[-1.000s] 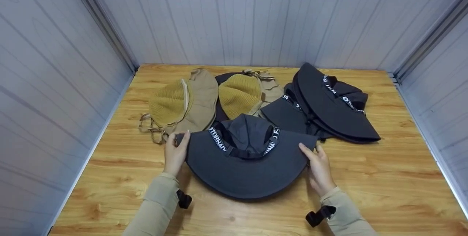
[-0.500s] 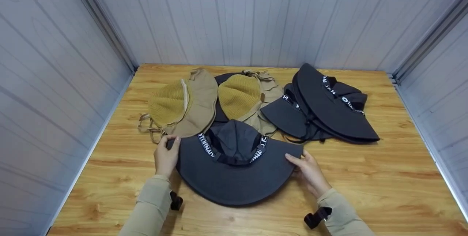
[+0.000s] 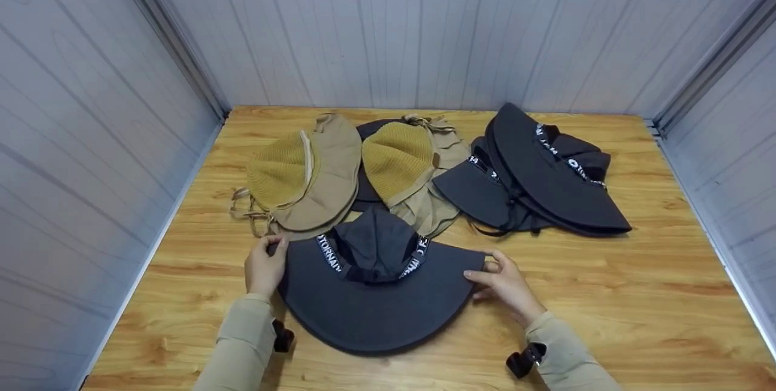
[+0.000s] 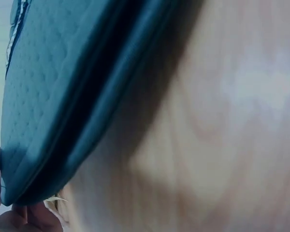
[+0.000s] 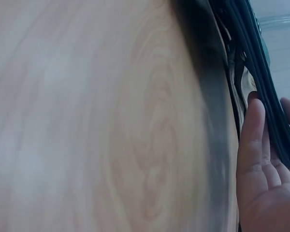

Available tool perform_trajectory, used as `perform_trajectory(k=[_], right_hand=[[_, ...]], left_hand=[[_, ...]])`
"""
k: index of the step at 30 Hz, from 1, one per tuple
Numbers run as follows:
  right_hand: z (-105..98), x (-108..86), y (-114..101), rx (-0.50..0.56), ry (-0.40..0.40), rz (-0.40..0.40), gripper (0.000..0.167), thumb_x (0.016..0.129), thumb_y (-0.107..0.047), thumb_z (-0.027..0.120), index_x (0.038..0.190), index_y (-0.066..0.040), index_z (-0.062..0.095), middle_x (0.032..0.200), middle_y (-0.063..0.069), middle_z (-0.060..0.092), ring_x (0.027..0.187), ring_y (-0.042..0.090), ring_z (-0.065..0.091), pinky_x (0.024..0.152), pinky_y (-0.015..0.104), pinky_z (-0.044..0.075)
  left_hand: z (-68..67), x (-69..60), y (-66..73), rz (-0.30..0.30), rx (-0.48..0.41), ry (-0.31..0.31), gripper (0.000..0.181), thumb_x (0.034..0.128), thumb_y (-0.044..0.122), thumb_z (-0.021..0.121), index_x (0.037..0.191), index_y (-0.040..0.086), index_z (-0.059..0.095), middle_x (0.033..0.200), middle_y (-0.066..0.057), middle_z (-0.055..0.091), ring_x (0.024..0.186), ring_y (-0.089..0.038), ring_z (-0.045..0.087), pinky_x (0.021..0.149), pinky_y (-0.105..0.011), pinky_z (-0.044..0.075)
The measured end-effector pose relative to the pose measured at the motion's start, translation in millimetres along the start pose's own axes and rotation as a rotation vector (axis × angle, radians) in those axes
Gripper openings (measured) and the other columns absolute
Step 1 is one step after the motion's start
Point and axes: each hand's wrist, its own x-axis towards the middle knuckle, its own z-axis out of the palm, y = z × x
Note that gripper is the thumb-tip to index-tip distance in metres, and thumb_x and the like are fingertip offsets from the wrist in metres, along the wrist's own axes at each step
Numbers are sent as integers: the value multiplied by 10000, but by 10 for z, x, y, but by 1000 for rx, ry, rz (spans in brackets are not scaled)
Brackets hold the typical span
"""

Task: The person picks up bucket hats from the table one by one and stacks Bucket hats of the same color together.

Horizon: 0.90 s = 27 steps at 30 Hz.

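A dark grey wide-brimmed sun hat (image 3: 376, 318) lies in front of me, its crown at the back and its curved brim toward me. My left hand (image 3: 265, 268) pinches the brim's left corner. On the other side my right hand (image 3: 506, 285) holds the right corner, thumb on top and fingers underneath. Two dark layers of brim (image 4: 82, 96) show edge-on in the left wrist view. The right wrist view shows the brim edge (image 5: 268, 92) between thumb and fingers, raised off the table there. White lettering runs along the band around the crown.
Behind the hat lie two mustard hats with beige brims, one on the left (image 3: 279, 170) and one in the middle (image 3: 400, 157), the latter over dark fabric. Several dark grey hats (image 3: 545, 179) overlap at the right. Pale panel walls (image 3: 388, 27) border the wooden table (image 3: 636, 306).
Both hands have moved the dark grey hat left and toward me, away from the hats behind it. The other hats stay where they were.
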Motion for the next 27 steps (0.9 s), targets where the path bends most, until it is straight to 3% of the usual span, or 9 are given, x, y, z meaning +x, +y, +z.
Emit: perform_trajectory(k=[11, 20, 27], right_hand=[[15, 14, 47, -129, -39, -24, 626, 869, -36, 723, 1383, 84, 386, 828, 13, 664, 615, 158, 667, 555, 309, 596], [88, 22, 113, -275, 66, -44, 549, 818, -11, 763, 1294, 59, 499, 767, 61, 582, 502, 126, 594, 460, 261, 525], [133, 38, 125, -347, 146, -61, 502, 778, -10, 795, 1235, 14, 590, 779, 59, 555, 494, 125, 581, 450, 271, 520]], left_hand=[[-3, 36, -101, -28, 21, -14, 341, 1027, 242, 510, 1228, -16, 607, 1339, -262, 562, 1273, -424, 496, 1096, -529, 363], [18, 68, -161, -42, 56, -2, 284, 1008, 238, 564, 1167, 13, 632, 1280, -225, 607, 1222, -395, 539, 1058, -514, 394], [26, 70, -180, -58, 113, -2, 306, 1014, 256, 552, 1205, 32, 636, 1278, -218, 616, 1198, -399, 557, 1024, -520, 422]])
